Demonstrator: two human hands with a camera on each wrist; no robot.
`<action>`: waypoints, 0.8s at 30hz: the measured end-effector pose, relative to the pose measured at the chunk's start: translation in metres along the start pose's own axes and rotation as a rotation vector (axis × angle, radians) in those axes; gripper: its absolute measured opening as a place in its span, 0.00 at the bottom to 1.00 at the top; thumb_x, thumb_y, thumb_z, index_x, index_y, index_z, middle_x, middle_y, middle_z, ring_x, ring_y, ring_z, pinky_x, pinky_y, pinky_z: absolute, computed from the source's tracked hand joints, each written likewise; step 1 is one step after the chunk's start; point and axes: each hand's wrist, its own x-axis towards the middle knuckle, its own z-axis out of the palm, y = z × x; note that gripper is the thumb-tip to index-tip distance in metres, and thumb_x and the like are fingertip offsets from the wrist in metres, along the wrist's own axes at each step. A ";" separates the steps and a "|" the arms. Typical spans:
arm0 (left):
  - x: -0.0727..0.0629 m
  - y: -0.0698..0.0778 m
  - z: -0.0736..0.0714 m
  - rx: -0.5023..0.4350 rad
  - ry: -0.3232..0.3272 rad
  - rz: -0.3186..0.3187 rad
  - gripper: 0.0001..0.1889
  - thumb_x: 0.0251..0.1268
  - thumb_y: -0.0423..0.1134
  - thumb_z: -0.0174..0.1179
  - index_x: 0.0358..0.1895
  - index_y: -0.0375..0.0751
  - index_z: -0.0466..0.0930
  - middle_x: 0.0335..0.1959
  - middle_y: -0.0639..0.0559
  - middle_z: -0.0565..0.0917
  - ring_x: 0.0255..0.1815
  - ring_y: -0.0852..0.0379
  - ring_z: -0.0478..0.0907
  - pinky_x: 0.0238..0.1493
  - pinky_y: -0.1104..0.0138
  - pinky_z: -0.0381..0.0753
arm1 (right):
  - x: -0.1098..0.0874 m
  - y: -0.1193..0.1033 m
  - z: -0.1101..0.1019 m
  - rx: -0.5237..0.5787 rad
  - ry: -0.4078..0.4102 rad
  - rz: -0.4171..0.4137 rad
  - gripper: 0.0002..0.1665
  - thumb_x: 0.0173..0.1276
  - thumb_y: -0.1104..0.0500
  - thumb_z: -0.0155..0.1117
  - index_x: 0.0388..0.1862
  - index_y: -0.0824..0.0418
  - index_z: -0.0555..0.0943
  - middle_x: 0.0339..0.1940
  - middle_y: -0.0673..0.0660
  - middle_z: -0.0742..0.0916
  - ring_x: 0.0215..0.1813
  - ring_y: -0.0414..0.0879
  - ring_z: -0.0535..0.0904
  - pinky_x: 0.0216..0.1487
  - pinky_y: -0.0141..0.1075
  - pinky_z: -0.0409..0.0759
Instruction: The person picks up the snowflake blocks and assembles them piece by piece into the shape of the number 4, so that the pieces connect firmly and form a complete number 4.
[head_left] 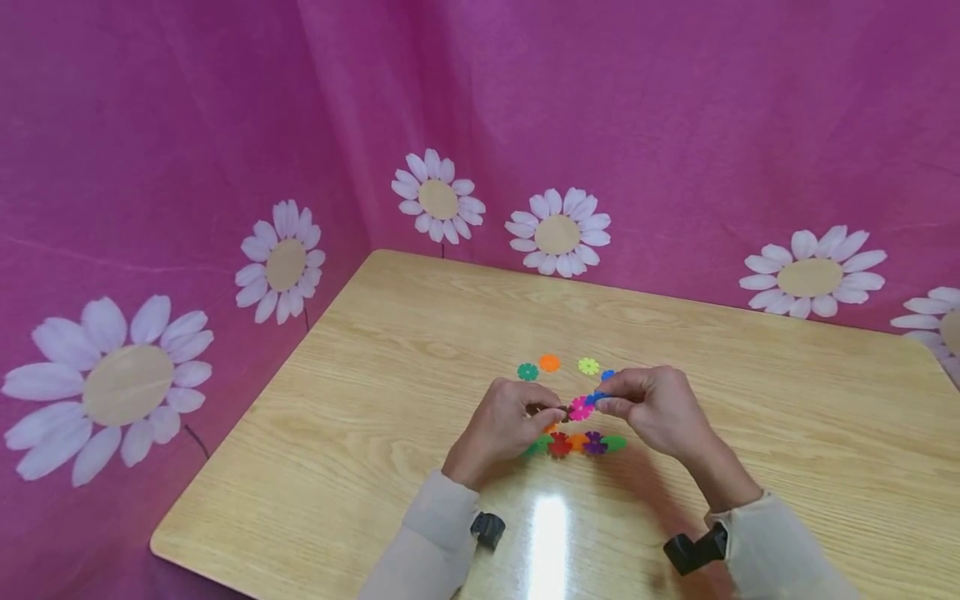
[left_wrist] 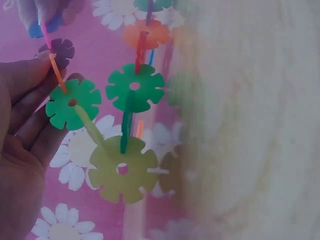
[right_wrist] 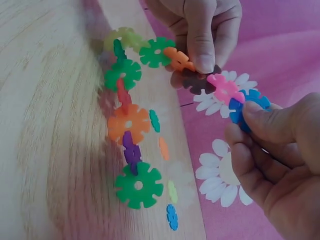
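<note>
A chain of slotted plastic flower discs loops over the table. My left hand (head_left: 510,421) pinches its dark brown disc (right_wrist: 197,82) between thumb and fingers. Beyond the brown one sits a pink disc (head_left: 580,408). At the pink disc's far edge, my right hand (head_left: 660,408) pinches a blue disc (right_wrist: 254,100) whose edge overlaps the pink; whether their slots are locked I cannot tell. From the brown disc the chain runs back through an orange disc (right_wrist: 179,59), green and yellow-green discs (left_wrist: 125,172), a red disc (head_left: 559,445), a purple disc (right_wrist: 132,151) and an end green disc (right_wrist: 139,186).
Behind the hands, loose discs lie on the wooden table (head_left: 337,400): a green disc (head_left: 528,372), an orange disc (head_left: 550,362), a yellow-green disc (head_left: 588,366) and a blue one partly behind the right fingers. A pink curtain (head_left: 637,125) with white flowers borders the table's back and left.
</note>
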 end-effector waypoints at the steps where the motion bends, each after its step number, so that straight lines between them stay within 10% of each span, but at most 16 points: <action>1: 0.000 0.000 0.000 -0.001 -0.006 -0.002 0.03 0.64 0.33 0.69 0.37 0.41 0.91 0.32 0.60 0.87 0.30 0.69 0.78 0.37 0.75 0.79 | 0.000 0.001 0.000 0.007 -0.005 0.000 0.04 0.61 0.70 0.73 0.33 0.63 0.90 0.30 0.51 0.88 0.35 0.46 0.84 0.33 0.35 0.82; 24: -0.001 -0.001 -0.009 -0.092 -0.067 -0.123 0.04 0.64 0.36 0.68 0.38 0.41 0.90 0.32 0.63 0.86 0.31 0.66 0.79 0.36 0.72 0.81 | 0.002 0.006 -0.006 0.065 -0.081 -0.029 0.07 0.66 0.61 0.72 0.42 0.61 0.88 0.35 0.51 0.88 0.33 0.47 0.83 0.33 0.35 0.82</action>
